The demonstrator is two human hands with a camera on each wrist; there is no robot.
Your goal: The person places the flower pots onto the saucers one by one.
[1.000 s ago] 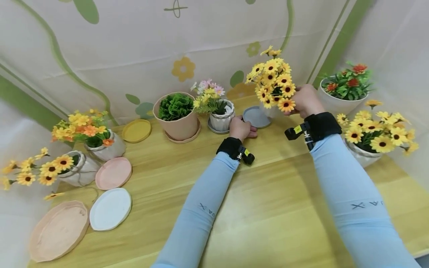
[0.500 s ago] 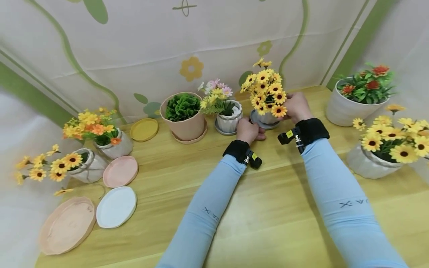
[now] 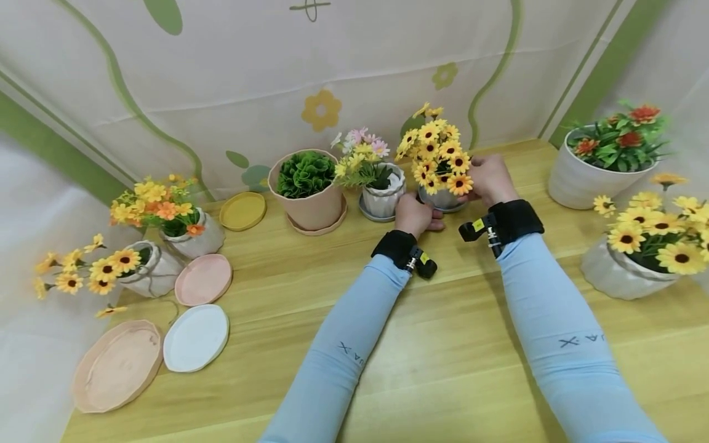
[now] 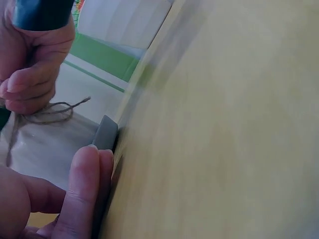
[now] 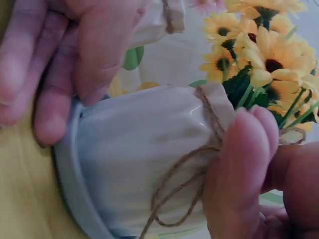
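Blue sleeves (image 3: pixel 570 347) bear "X"; right hand (image 3: pixel 491 178) grips white pot (image 5: pixel 139 154).

Left of the held pot (image 3: pixel 439 198), the pink-flowered pot (image 3: pixel 382 200) blocks passage; right of the held pot, past the right hand (image 3: pixel 490 178), the table (image 3: pixel 532 184) lies free.

In its saucer (image 5: pixel 69 164) stood your flowerpot (image 5: pixel 144 154): left hand (image 3: pixel 415 215) to its left, right hand (image 3: pixel 490 178) to its right, cloth (image 3: pixel 382 92) behind!
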